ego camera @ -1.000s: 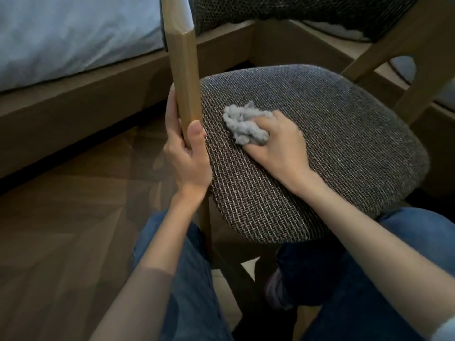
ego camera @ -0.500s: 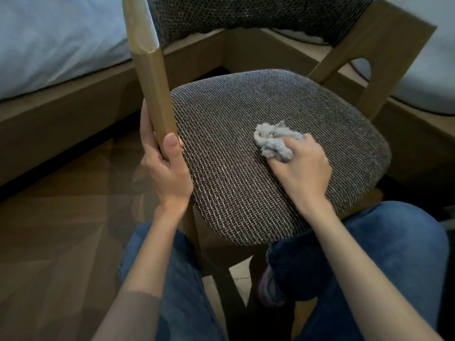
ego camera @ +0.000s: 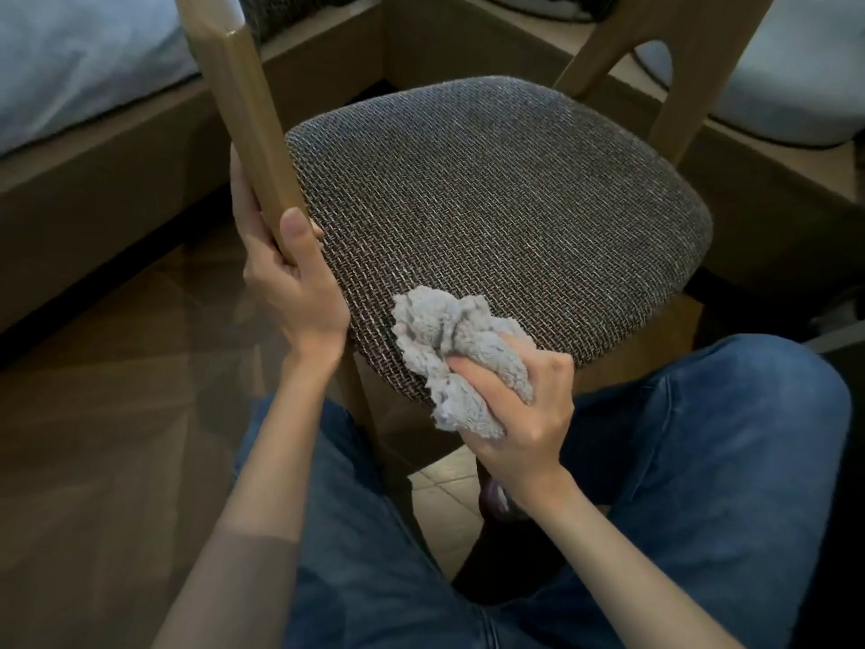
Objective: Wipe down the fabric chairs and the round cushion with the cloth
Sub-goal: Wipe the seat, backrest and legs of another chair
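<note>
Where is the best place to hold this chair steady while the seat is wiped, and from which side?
Grip the wooden post at the left edge of the seat, from its outer left side, as the left hand does. It is slim, straight and rises clear of the seat, so a hand closes round it and the fabric is free for the cloth.

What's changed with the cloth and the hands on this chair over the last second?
The right grip, holding the bunched cloth, swept across the chair seat from beside the wooden post toward the person. It ended at the near edge, with the cloth partly over it. Nothing was let go. The left grip stays wrapped round the post.
</note>
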Available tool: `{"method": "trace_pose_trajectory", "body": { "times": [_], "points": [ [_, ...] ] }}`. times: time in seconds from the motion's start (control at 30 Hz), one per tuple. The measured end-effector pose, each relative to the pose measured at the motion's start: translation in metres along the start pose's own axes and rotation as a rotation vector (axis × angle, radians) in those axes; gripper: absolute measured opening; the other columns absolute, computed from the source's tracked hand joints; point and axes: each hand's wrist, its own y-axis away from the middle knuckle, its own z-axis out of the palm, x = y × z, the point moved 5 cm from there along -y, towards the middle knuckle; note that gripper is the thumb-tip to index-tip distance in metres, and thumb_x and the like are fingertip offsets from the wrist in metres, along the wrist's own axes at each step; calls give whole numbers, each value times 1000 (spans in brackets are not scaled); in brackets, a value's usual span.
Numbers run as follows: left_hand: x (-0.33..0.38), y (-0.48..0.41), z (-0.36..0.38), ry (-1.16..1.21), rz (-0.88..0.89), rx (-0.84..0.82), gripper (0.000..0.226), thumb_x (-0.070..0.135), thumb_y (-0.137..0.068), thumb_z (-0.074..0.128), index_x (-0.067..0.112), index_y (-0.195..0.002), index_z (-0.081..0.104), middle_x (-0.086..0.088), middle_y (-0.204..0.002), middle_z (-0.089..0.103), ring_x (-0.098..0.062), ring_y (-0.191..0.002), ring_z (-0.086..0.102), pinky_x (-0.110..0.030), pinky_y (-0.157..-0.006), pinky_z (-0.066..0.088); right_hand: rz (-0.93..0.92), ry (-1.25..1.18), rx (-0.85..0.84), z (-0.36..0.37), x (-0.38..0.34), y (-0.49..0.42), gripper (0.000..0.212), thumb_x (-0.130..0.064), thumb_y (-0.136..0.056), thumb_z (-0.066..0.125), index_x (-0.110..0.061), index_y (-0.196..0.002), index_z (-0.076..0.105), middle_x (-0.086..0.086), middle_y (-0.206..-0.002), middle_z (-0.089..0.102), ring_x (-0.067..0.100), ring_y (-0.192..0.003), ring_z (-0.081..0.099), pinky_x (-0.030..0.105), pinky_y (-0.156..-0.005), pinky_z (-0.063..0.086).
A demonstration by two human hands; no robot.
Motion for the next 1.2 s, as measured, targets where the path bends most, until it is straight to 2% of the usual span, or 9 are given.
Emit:
{"method": "trace_pose_trajectory", "body": {
  "times": [0.17,0.33,0.47,0.53,0.63,0.73,0.87,1.07,1.2],
  "points": [
    [4,1,-1,2,-10,-6,83,67,-91,30,3,-145,27,0,-78,59,-4,-63,55,-32,-63,49,-63,6,-54,17,-25,-25,24,-49,-87,61,-31,-97,74,-3,-115,54,24,-90,48,35,-74,36],
    [12,2,1,-81,63,-14,78,47,-93,31,-12,-143,18,48,-92,55,18,-84,56,-2,-77,38,-339,-68,-81,15,-20,-20,27,-41,-74,80,-32,-98,69,-3,-118,57,23,-89,46,36,-68,38],
    [5,8,2,8,-56,11,80,61,-92,32,0,-144,27,14,-103,62,3,-83,56,-25,-80,48,-459,-140,-155,3,4,-5,32,-35,-74,81,-33,-102,65,1,-121,56,22,-91,45,36,-72,37],
    [7,21,1,-41,-102,69,67,47,-100,31,-4,-143,28,-9,-132,47,9,-112,45,-16,-100,34,-433,-142,-154,-3,12,-1,31,-37,-75,80,-32,-100,64,2,-121,55,23,-93,44,37,-73,38],
    [17,45,-1,-217,-1,108,54,15,-101,43,-17,-141,25,-28,-140,23,10,-130,24,-20,-112,22,-303,-147,-162,-3,9,5,30,-54,-80,65,-32,-99,62,4,-122,51,25,-97,46,40,-76,39],
    [29,61,3,-355,123,29,58,-6,-93,53,-11,-143,25,-29,-145,14,-23,-144,15,-35,-120,13,-144,-148,-212,0,0,0,38,-61,-78,55,-33,-103,59,3,-125,47,36,-98,56,43,-84,35],
    [40,66,12,-486,412,-155,49,-19,-88,49,0,-132,53,-7,-140,24,-23,-144,13,-44,-120,17,-43,-185,-269,-9,-6,0,48,-70,-87,40,-35,-114,60,2,-133,43,28,-113,42,39,-94,31],
    [41,67,16,-382,389,-446,48,-17,-88,38,2,-128,57,-9,-135,44,-22,-130,44,-26,-106,42,-16,-86,-111,6,-11,4,28,-48,-74,75,-35,-93,59,-2,-120,47,24,-104,40,47,-75,43],
    [40,60,20,-378,291,-592,43,-8,-90,44,5,-129,57,-10,-131,55,-9,-110,53,-17,-98,43,-172,-63,-81,6,-1,10,29,-46,-77,73,-33,-98,58,2,-116,47,26,-97,42,45,-68,46]
  ]
}}
